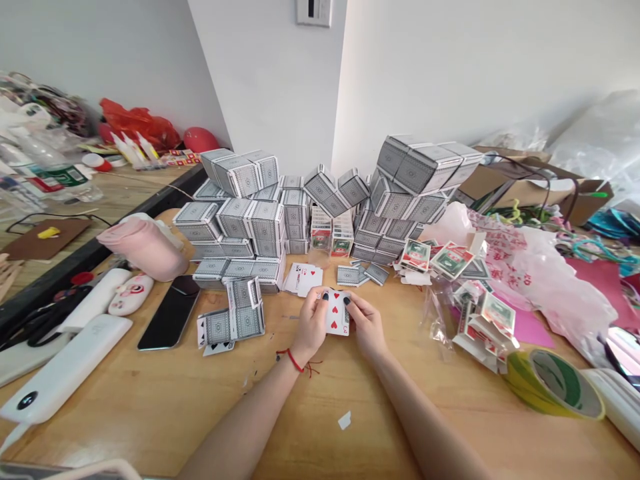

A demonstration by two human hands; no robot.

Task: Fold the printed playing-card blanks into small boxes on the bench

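Face up between both hands is a playing card (337,320), a three of hearts; whether more cards lie under it I cannot tell. My left hand (313,325) grips its left edge, thumb on top. On the other side my right hand (367,325) pinches the upper right corner. Just beyond the hands lie loose face-up cards (303,279) and a few small folded grey card pieces (363,274). Grey patterned blocks made of folded cards (240,227) rise at the back left, with similar blocks (410,187) at the back right. A partly joined card piece (233,320) lies left of my left hand.
A black phone (170,313) and white power bank (67,367) lie left, near a pink pouch (145,243). Opened card boxes (487,323), a yellow tape roll (555,383) and a plastic bag (540,260) crowd the right. A paper scrap (345,420) lies in front.
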